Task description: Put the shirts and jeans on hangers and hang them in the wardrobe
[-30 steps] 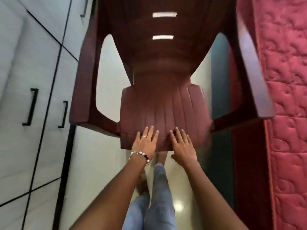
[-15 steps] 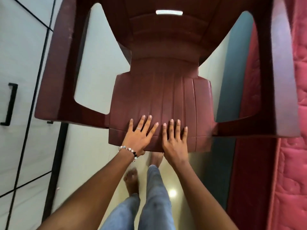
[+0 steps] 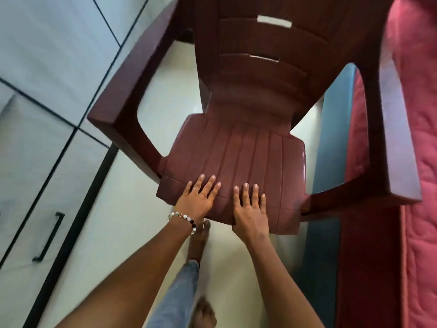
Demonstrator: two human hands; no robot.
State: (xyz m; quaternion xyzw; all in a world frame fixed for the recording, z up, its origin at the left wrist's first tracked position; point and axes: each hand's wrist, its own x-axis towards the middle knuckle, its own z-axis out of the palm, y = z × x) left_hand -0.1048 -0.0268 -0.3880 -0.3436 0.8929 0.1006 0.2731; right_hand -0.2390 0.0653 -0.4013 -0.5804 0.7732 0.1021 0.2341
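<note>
A dark red plastic armchair fills the middle of the view, its ribbed seat bare. My left hand, with a ring and a beaded bracelet, lies flat on the seat's front edge, fingers straight. My right hand lies flat beside it, fingers straight on the seat and the thumb hidden under the front rim. The grey wardrobe with black handles runs along the left, its doors closed. No shirts, jeans for hanging or hangers are in view.
A bed with a red quilted cover stands tight against the chair's right armrest. My bare feet and blue jeans legs stand on the pale floor below the seat. A narrow strip of floor separates chair and wardrobe.
The view has tilted and the chair appears turned clockwise, closer to the wardrobe side. Both hands have stayed flat on the seat's front edge. My feet have stepped.
</note>
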